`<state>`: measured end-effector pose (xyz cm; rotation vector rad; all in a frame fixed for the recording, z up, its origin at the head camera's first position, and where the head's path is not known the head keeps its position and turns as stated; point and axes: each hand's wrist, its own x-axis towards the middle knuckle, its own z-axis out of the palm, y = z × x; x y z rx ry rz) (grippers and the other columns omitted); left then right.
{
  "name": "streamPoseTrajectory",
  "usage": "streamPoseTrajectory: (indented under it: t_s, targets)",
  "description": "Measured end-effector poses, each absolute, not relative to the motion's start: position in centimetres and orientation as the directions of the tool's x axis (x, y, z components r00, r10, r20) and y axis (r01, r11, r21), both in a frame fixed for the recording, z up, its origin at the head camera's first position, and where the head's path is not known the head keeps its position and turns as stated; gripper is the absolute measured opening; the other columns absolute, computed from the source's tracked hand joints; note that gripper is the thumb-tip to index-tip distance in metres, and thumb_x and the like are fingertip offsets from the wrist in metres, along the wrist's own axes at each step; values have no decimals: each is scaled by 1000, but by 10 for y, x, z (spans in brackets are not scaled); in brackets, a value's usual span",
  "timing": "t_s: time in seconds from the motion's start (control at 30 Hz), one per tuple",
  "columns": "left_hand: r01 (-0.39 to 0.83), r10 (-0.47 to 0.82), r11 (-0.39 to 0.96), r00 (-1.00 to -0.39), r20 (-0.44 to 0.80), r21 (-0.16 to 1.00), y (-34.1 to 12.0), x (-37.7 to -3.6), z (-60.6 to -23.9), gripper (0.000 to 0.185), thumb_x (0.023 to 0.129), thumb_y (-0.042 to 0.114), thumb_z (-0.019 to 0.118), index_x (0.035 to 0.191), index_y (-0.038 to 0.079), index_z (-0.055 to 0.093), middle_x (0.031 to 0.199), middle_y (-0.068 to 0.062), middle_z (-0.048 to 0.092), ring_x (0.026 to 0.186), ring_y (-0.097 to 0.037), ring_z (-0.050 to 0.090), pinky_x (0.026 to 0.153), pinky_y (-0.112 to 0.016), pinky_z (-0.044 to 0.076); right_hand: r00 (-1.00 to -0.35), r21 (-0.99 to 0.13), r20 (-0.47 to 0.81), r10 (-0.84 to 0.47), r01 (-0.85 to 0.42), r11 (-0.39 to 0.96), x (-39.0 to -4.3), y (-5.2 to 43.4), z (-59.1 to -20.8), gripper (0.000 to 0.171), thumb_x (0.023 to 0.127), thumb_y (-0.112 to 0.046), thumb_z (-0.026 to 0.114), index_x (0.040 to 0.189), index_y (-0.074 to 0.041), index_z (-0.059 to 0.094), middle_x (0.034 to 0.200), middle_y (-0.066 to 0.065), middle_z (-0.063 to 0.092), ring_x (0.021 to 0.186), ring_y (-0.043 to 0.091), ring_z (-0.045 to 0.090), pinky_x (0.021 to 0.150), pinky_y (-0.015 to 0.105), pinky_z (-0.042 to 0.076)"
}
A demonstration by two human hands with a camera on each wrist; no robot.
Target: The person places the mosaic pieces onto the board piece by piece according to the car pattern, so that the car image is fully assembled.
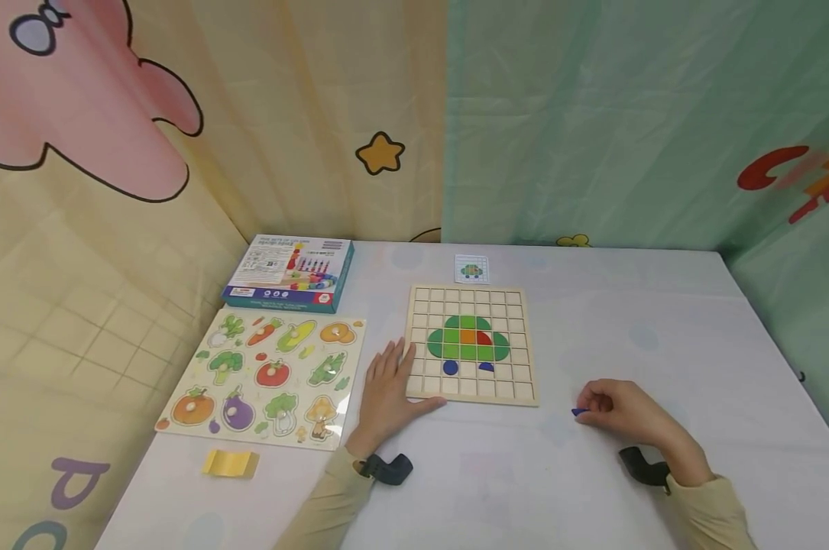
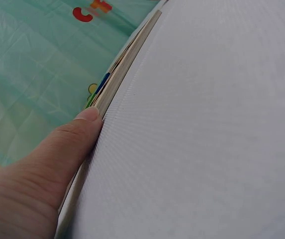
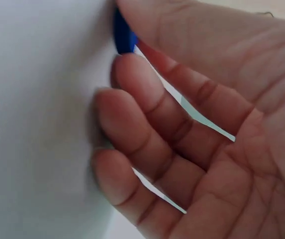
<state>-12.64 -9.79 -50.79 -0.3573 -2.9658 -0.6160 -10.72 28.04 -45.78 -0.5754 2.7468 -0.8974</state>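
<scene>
A square wooden grid board [image 1: 510,392] lies flat on the table, with a car-like pattern of green, orange and red tiles on it. Below them sit a round blue shape [image 1: 451,368] and a blue half-round [image 1: 486,367]. My left hand [image 1: 386,389] rests at the board's lower left corner, fingers extended along its left side; its thumb [image 2: 75,137] touches the front edge. To the right of the board, my right hand [image 1: 623,412] pinches a small blue tile [image 3: 124,34] between thumb and fingers, low over the tabletop. Fingers partly cover this tile, so its full shape is hidden.
Behind the board lies a small pattern card [image 1: 471,270]. At the left are a vegetable picture puzzle [image 1: 242,367], a toy box [image 1: 286,271] and a folded yellow strip [image 1: 231,464]. Printed curtains [image 1: 579,114] hang behind the table.
</scene>
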Motion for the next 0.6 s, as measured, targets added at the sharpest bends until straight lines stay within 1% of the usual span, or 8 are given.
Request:
streamPoseTrajectory:
  t_s: [0.13,0.37,0.47,0.6]
  targets:
    - [242,207,891,-970,131,384,-97,-127,-508,106,67,76,58,147,14,25,154,-8,18,142,-25,11,115,-44,8,-912,-600,-58,-405,-293,745,-106,275,-458,18,74,-20,77,77,-16,60,65,-10,47,58,0,39,51,19,36]
    - [253,215,890,-967,139,379,-98,-127,-510,106,68,77,56,147,14,25,154,-7,18,143,-24,10,115,-44,8,-919,-607,-79,-387,-264,749,-105,267,-458,20,73,-16,78,75,-15,57,64,-8,47,58,1,40,50,19,37]
    - [251,213,892,-967,140,377,-98,-127,-511,106,67,77,56,147,14,25,154,-7,18,143,-24,10,115,-44,8,-920,-611,-68,-386,-268,745,-105,264,-459,20,73,-15,77,75,-15,58,64,-8,48,58,1,41,50,19,38]
    - [251,212,893,-967,141,374,-98,-127,-511,106,67,77,56,147,14,25,154,-7,18,143,-24,10,115,-44,8,-936,-613,-50,-348,-246,751,-108,256,-460,17,74,-14,77,76,-16,60,65,-9,51,59,2,44,52,19,40]
